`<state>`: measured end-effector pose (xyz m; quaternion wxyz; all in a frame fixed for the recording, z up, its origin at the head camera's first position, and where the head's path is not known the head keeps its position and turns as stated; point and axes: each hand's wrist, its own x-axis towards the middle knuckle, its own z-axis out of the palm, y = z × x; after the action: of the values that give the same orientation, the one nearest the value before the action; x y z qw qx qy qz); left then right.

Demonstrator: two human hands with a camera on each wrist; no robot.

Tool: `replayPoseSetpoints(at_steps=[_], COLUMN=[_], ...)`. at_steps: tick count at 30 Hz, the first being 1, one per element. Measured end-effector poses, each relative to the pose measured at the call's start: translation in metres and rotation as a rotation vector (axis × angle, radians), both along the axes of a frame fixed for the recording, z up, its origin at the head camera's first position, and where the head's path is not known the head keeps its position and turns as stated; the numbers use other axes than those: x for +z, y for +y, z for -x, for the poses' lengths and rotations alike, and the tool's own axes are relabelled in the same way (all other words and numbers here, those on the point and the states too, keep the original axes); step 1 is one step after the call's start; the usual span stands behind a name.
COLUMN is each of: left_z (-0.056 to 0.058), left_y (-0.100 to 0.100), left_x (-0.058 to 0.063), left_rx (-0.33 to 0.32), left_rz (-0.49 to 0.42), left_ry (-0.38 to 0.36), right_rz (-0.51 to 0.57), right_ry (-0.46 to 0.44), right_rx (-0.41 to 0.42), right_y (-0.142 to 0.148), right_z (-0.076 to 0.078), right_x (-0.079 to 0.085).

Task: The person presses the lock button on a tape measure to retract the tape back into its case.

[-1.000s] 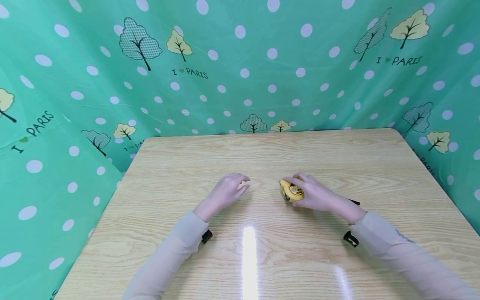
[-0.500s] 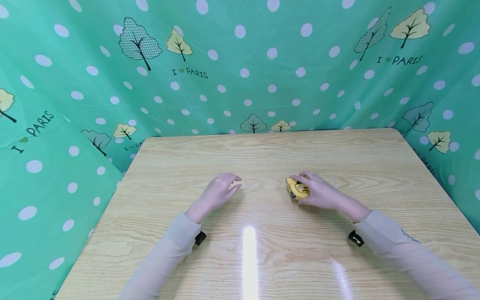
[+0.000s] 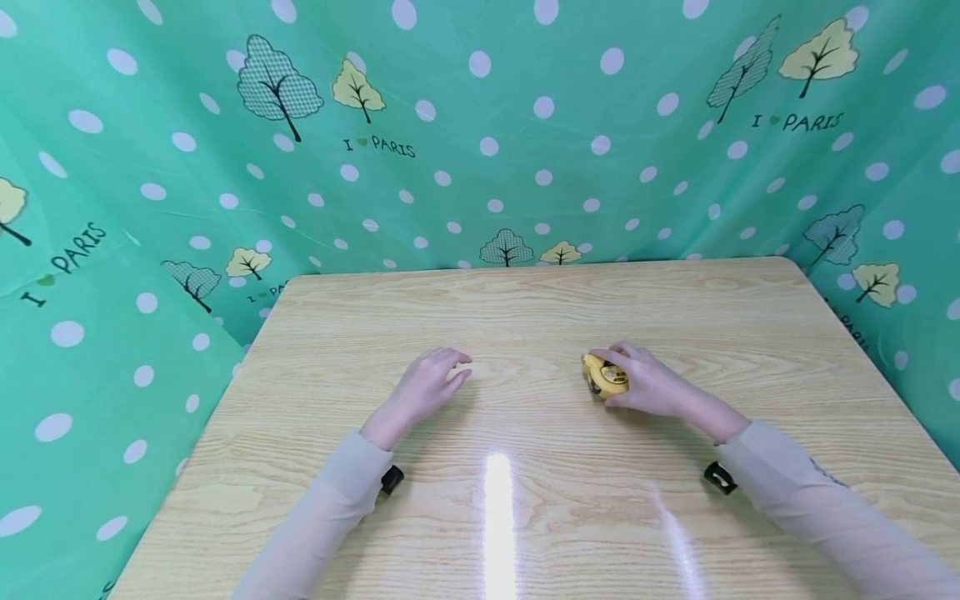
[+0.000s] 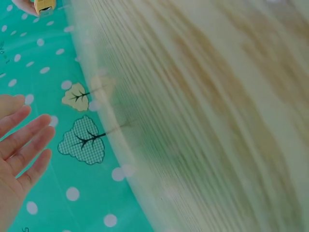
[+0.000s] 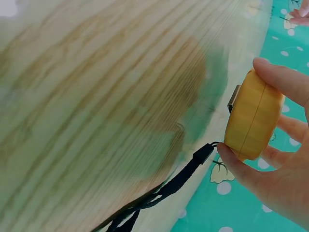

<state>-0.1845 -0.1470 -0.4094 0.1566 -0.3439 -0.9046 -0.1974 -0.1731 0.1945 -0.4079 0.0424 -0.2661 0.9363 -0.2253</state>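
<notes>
My right hand [image 3: 652, 387] grips a yellow tape measure [image 3: 606, 377] over the right-centre of the wooden table. In the right wrist view, the fingers and thumb hold the yellow case [image 5: 253, 116] by its edges, and a black wrist strap [image 5: 181, 181] trails from one end down over the wood. A small metal piece shows at the side of the case. My left hand [image 3: 426, 385] is held over the table left of centre, fingers relaxed and slightly bent, with nothing in it. The left wrist view shows those fingers [image 4: 29, 133] apart from anything, the tape measure far off at the top.
The light wood table [image 3: 525, 308] reaches back to a green polka-dot cloth [image 3: 450, 108] that hangs behind it and along both sides. A bright light reflection crosses the front of the tabletop. Black wrist-camera pieces [image 3: 722, 477] sit beneath the sleeve cuffs.
The hands have drawn apart: my left hand has shifted left and a little nearer, while my right hand has carried the tape measure to the right.
</notes>
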Motion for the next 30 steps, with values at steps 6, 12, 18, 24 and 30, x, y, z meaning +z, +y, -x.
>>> replayPoseSetpoints(at_steps=[6,12,18,24,30], left_z=[-0.001,-0.003,-0.003,-0.003,-0.004], left_y=[-0.003,-0.006,-0.010,-0.012,-0.012], left_x=[-0.001,-0.003,-0.005,-0.007,-0.006], left_rx=[0.022,0.030,0.029,0.032,0.046], left_rz=[0.010,-0.003,-0.014,-0.014,-0.010], left_ry=[-0.012,-0.006,0.010,0.010,-0.012], right_rz=[-0.002,0.000,-0.004,-0.009,-0.010], right_ry=[-0.004,-0.012,-0.018,-0.026,-0.020], right_rx=[-0.003,-0.007,-0.013,-0.021,-0.024], right_y=[0.003,0.005,0.007,0.008,0.009], right_z=[0.001,0.001,0.002,0.003,0.003], right_x=[-0.002,-0.003,-0.004,-0.006,-0.009])
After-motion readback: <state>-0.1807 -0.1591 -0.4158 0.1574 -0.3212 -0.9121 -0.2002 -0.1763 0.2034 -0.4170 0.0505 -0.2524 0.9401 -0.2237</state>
